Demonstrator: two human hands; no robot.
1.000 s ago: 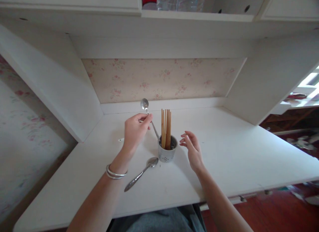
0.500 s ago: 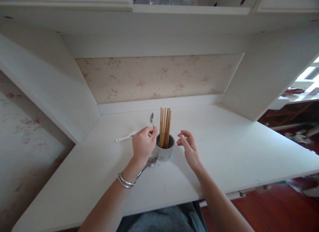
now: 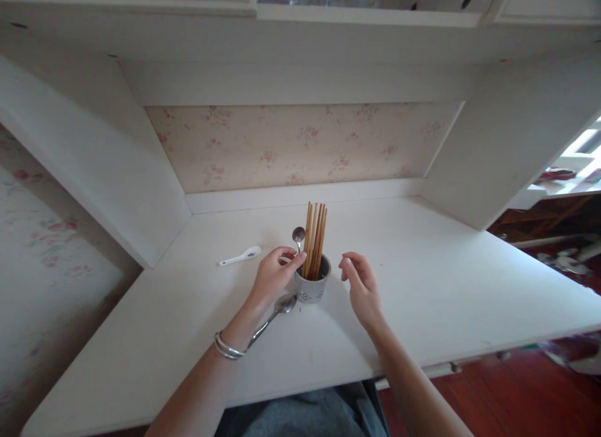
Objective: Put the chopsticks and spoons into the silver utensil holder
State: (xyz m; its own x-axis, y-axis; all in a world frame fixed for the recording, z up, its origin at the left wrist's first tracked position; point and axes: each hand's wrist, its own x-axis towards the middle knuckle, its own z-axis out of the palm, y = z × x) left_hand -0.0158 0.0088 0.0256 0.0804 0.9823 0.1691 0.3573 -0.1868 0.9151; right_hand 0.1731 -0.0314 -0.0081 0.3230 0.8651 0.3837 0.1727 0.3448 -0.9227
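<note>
Two fingertips of the left hand (image 3: 275, 275) pinch the small spoon (image 3: 298, 235), which stands bowl-up in the holder (image 3: 311, 290) beside the chopsticks (image 3: 315, 236). The right hand (image 3: 361, 288), loosely open and empty, hovers near; steadying the holder would likely prevent tipping.

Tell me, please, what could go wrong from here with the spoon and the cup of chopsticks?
1. The cup is small and the chopsticks stand tall. The left hand, pinching the upright spoon at its rim, might tip it; the right hand hovers apart.
2. The left wrist is above the second spoon and could drag it.
</note>
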